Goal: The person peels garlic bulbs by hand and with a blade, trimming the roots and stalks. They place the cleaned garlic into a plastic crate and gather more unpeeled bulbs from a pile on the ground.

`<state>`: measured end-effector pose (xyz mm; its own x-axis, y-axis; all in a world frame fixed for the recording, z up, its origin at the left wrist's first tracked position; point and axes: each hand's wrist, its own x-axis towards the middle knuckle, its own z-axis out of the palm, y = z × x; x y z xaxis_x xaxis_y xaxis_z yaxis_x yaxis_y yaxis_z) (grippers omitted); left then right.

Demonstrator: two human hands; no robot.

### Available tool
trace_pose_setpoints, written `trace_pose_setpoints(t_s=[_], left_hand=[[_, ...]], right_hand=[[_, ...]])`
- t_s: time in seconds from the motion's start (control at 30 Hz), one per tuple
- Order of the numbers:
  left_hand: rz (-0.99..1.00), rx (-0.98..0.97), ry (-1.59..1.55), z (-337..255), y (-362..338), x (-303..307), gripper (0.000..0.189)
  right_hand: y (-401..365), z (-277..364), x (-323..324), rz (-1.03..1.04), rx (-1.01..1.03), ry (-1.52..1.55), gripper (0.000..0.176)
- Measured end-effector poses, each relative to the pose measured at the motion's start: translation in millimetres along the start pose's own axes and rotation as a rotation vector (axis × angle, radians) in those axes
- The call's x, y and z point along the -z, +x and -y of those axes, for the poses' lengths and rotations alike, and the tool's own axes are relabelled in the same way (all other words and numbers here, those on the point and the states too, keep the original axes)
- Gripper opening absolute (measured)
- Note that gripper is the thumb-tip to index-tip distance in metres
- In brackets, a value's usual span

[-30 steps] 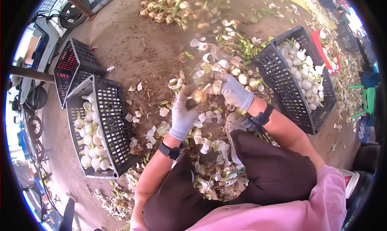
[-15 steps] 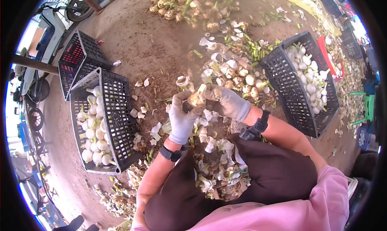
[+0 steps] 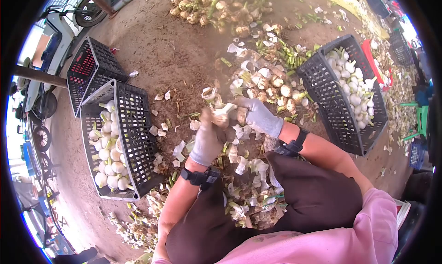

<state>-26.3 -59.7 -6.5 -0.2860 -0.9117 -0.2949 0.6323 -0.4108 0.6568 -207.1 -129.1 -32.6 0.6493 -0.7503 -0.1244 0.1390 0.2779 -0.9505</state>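
Observation:
A garlic bulb point(image 3: 222, 115) with loose, pale skin hangs between my two gloved hands, above the littered ground. My left hand point(image 3: 208, 138) is closed around its left side, slightly blurred. On the right, my right hand point(image 3: 258, 115) has its fingers bent against the bulb's skin and stem. Peeled skins point(image 3: 253, 190) fill my lap below. Just beyond my hands lies a pile of unpeeled garlic point(image 3: 281, 89) mixed with husks.
A black crate point(image 3: 133, 139) of white garlic stands at left, with another crate point(image 3: 103, 63) behind it. A tilted crate point(image 3: 322, 89) with white bulbs is at right. More garlic point(image 3: 198, 6) lies at the far side. A green stool point(image 3: 421, 121) stands far right.
My left hand has turned, its back now facing up more, and the bulb has tilted between my hands. My right hand has shifted slightly, its fingers now bent at the bulb's right side.

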Motion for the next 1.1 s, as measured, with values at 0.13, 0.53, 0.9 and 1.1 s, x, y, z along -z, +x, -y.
trace_pose_setpoints(t_s=[0.13,0.53,0.9,1.1], left_hand=[[-0.352,-0.508,1.027,20,0,0,0.073],[-0.073,-0.114,-0.042,-14,-7,-11,0.037],[0.206,-0.172,-0.065,-10,-22,0,0.063],[-0.158,-0.228,-0.028,-10,-21,7,0.049]], right_hand=[[6,10,-5,-0.058,0.016,0.072,0.019],[-8,13,6,0.117,-0.145,0.163,0.028],[41,-9,37,0.107,0.219,-1.001,0.057],[6,3,-8,0.246,0.04,0.029,0.088]])
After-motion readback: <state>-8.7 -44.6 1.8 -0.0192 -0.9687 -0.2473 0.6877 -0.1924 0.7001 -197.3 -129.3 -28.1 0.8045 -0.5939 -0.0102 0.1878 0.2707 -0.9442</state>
